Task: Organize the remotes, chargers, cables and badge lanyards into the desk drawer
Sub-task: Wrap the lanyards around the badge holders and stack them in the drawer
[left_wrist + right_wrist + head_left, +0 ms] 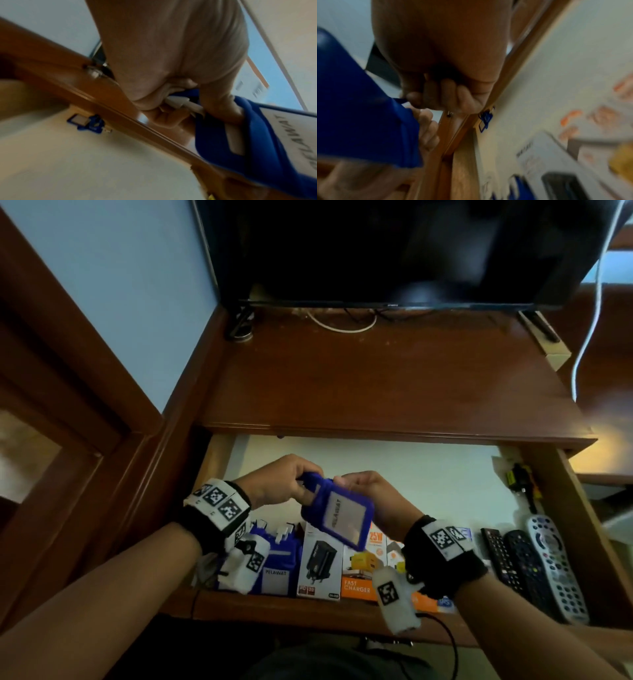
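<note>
Head view is showing both hands gripping a blue badge holder [337, 513] at frame centre: left hand [274, 482] pinching its clip end, right hand [363, 491] its upper edge. Next, I reckon, it's going down beside the badge [277, 565] in the drawer [376, 470], lower left.

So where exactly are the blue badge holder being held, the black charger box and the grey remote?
blue badge holder [342, 513]: head view, on its clear card window.
black charger box [319, 564]: head view, on the printed plug picture on its front.
grey remote [556, 566]: head view, on its button face, mid-length.
</note>
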